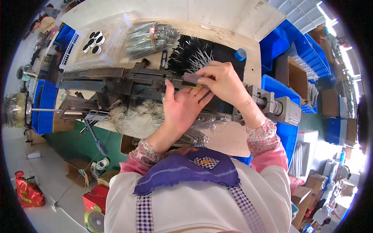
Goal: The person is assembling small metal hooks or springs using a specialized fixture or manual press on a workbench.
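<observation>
My left hand (182, 108) lies palm up in front of a long metal bench machine (136, 79), its thumb raised and its fingers stretched to the right. My right hand (225, 83) pinches a small greyish-pink strip (190, 77) between thumb and fingers, just above my left fingertips. A small yellow spot (198, 86) shows beside the strip; I cannot tell what it belongs to. Behind the hands, thin twisted wires (200, 58) lie on black bristles (178, 52). More looped wires (194, 130) lie below my left hand.
A tied wire bundle (149, 40) and a clear tray (112, 46) with black-and-white round pieces stand at the back. A blue tape roll (240, 54) sits back right. The machine's grey chuck end (278, 106) is at right, near blue crates (279, 87).
</observation>
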{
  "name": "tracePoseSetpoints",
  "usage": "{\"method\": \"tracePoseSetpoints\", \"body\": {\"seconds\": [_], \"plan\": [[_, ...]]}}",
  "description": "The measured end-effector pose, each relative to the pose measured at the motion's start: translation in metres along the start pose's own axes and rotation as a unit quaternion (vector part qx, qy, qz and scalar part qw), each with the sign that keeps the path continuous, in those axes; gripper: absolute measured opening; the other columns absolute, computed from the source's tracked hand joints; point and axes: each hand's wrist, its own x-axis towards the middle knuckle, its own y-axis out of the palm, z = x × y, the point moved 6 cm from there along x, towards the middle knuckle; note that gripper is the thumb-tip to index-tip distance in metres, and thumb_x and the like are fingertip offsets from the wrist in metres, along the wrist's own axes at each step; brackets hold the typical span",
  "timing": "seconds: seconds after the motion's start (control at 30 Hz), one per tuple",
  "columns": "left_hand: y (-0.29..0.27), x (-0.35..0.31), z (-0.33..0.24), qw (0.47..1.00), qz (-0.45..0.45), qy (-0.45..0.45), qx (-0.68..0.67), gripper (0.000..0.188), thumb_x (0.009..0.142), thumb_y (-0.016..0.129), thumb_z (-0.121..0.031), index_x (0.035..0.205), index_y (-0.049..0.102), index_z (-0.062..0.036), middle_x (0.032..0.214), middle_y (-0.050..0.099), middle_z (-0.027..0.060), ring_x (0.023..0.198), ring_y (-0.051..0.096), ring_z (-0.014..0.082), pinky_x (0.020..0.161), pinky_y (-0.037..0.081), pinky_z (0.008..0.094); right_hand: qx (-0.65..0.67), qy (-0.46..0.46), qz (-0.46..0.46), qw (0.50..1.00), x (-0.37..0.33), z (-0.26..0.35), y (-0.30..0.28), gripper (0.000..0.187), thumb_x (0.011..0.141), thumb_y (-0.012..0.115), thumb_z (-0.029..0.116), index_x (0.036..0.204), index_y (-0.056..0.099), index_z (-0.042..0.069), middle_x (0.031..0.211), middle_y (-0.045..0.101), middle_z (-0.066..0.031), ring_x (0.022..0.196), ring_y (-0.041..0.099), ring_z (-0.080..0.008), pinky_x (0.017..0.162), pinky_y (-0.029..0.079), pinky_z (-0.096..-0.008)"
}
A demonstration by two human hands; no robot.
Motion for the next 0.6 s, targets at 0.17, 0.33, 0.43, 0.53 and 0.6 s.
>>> {"method": "tracePoseSetpoints", "body": {"seconds": [0.17,0.33,0.43,0.53,0.6], "plan": [[-0.005,-0.011,-0.016,0.999,-0.002,0.044,0.022,0.078,0.095,0.027,-0.063,0.124,0.047,0.0066,0.13,0.05,0.0197,0.129,0.042,0.0313,0.115,0.026,0.0453,-0.085,-0.07,-0.003,0.994,0.009,0.026,0.016,0.009,0.079,0.064,0.015,0.084,0.071,0.013,0.078,0.064,-0.0022,0.08,0.063,-0.0215,0.083,0.04,-0.0372],[-0.006,-0.013,-0.023,0.994,-0.061,0.057,0.07,0.069,0.099,0.031,-0.055,0.121,0.048,0.0081,0.127,0.053,0.0187,0.125,0.047,0.0296,0.113,0.03,0.0425,-0.137,-0.096,0.002,0.986,0.0,0.021,-0.004,0.007,0.076,0.066,0.015,0.081,0.071,0.012,0.073,0.06,-0.0019,0.075,0.061,-0.0197,0.083,0.04,-0.0361],[-0.004,-0.007,-0.024,0.991,-0.031,0.072,0.105,0.069,0.099,0.032,-0.055,0.119,0.048,0.009,0.126,0.053,0.0191,0.123,0.048,0.0299,0.113,0.031,0.0426,-0.146,-0.135,-0.024,0.98,0.002,0.028,-0.001,0.008,0.076,0.066,0.016,0.081,0.071,0.012,0.073,0.059,-0.0018,0.075,0.06,-0.0196,0.084,0.04,-0.0359],[0.003,-0.007,-0.026,0.994,-0.04,0.057,0.09,0.07,0.098,0.032,-0.056,0.118,0.048,0.0096,0.125,0.053,0.0197,0.122,0.048,0.0306,0.113,0.032,0.0424,-0.172,-0.14,-0.017,0.975,0.001,0.027,0.0,0.008,0.076,0.066,0.016,0.081,0.071,0.012,0.073,0.059,-0.0019,0.075,0.06,-0.0199,0.083,0.039,-0.0363],[0.003,-0.006,-0.025,0.994,-0.04,0.046,0.09,0.071,0.097,0.033,-0.056,0.117,0.048,0.0098,0.125,0.053,0.0199,0.122,0.048,0.0309,0.113,0.032,0.0425,-0.173,-0.15,-0.039,0.973,0.001,0.024,-0.003,0.009,0.076,0.065,0.017,0.082,0.071,0.013,0.072,0.058,-0.0016,0.075,0.06,-0.02,0.082,0.039,-0.0363]]}}
